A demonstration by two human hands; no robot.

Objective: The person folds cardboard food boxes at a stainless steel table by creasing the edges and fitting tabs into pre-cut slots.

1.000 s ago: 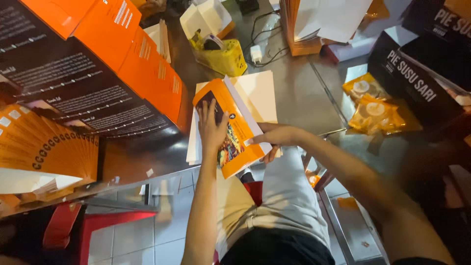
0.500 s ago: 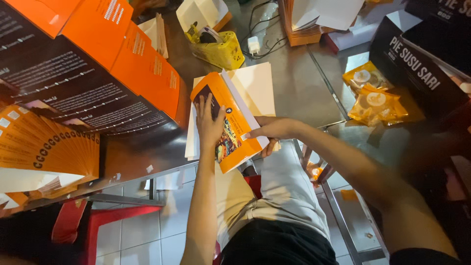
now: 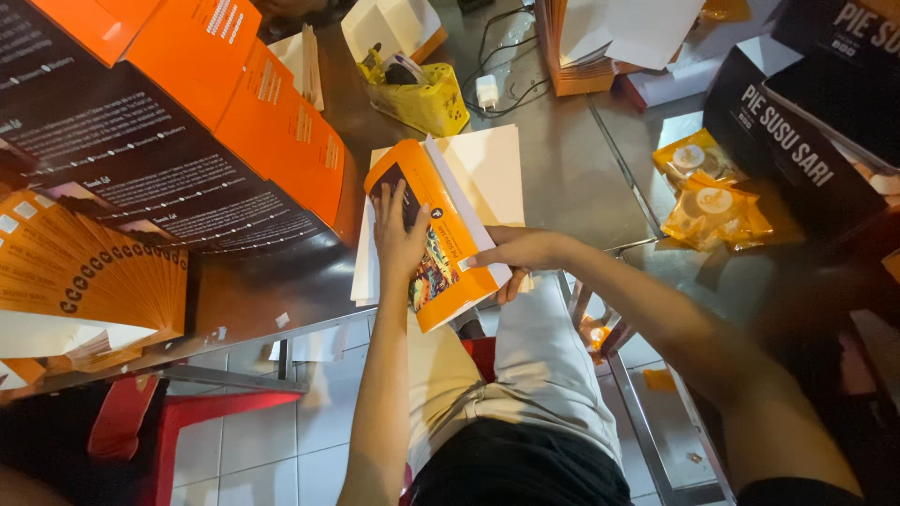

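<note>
Box: orange flat box [image 3: 448, 239] on tabletop [image 3: 562, 169], long axis running away from the person.
Left hand [image 3: 401, 239]: fingers spread flat on top.
Right hand [image 3: 520, 251]: fingers pinching its right edge.

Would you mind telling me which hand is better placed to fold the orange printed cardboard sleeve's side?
Probably the right hand: it grips the orange printed cardboard sleeve at its side edge, while the left hand lies flat on top.
</note>
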